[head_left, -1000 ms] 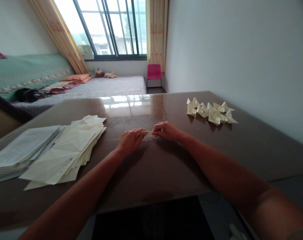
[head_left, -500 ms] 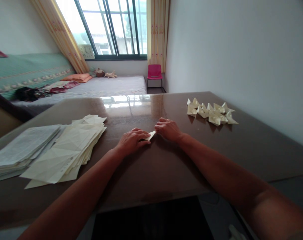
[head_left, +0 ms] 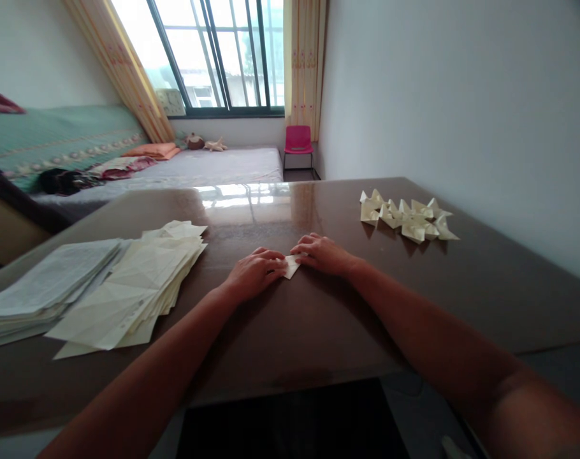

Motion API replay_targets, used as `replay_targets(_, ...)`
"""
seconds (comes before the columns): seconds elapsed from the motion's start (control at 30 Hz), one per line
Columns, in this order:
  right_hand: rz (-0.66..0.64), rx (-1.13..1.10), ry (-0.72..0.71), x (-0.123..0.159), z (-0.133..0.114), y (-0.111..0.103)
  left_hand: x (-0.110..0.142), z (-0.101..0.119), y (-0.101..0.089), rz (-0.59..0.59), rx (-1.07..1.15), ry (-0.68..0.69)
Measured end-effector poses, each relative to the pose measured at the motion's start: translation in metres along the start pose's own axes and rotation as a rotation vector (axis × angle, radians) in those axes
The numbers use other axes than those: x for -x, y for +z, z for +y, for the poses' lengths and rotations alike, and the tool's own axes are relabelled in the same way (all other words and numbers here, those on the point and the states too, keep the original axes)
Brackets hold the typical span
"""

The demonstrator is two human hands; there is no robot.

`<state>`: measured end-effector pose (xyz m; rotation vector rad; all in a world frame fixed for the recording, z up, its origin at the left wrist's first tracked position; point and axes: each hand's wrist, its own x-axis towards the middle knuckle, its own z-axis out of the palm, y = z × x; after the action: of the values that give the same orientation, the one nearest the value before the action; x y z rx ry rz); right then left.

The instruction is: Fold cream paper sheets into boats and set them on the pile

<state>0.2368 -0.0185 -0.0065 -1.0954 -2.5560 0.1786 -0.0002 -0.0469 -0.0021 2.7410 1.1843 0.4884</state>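
Observation:
A small folded piece of cream paper (head_left: 291, 268) lies on the brown table between my two hands. My left hand (head_left: 254, 273) has its fingers closed on the paper's left side. From the right, my right hand (head_left: 326, 253) presses its bent fingers and thumb on the paper's upper right edge. Part of the paper is hidden under the fingers. Several folded paper shapes with pointed tips (head_left: 407, 217) stand grouped at the far right of the table.
On the left of the brown table (head_left: 290, 338) lie a pile of creased cream sheets (head_left: 137, 274) and a stack of printed paper (head_left: 51, 274). Beyond the table are a bed (head_left: 223, 164) and a pink chair (head_left: 298, 140). A white wall (head_left: 452, 95) runs along the right.
The folded paper now lies flatter, with more of it showing. My right hand has lowered and its fingers have moved over the paper's edge. The view has shifted slightly.

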Motion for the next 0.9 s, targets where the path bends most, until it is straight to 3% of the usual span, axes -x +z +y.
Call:
replay_targets(0.17,-0.055,-0.093,0.071,-0.003,0.000,0.002,0.002,-0.020,-0.006,-0.005,0.204,-0.225)
replay_targets(0.3,-0.077,-0.195,0.134,-0.004,0.000,0.001,0.007,-0.034,-0.011,-0.079,0.408,-0.271)
replay_targets(0.5,-0.098,-0.438,0.231,-0.003,0.002,-0.001,0.005,-0.032,-0.010,0.021,0.428,-0.353)
replay_targets(0.73,-0.148,-0.589,0.170,-0.001,0.012,-0.001,0.001,-0.024,-0.004,0.124,0.516,-0.153)
replay_targets(0.9,-0.150,-0.540,0.136,0.000,0.014,-0.004,0.005,-0.017,-0.008,0.225,0.193,0.074)
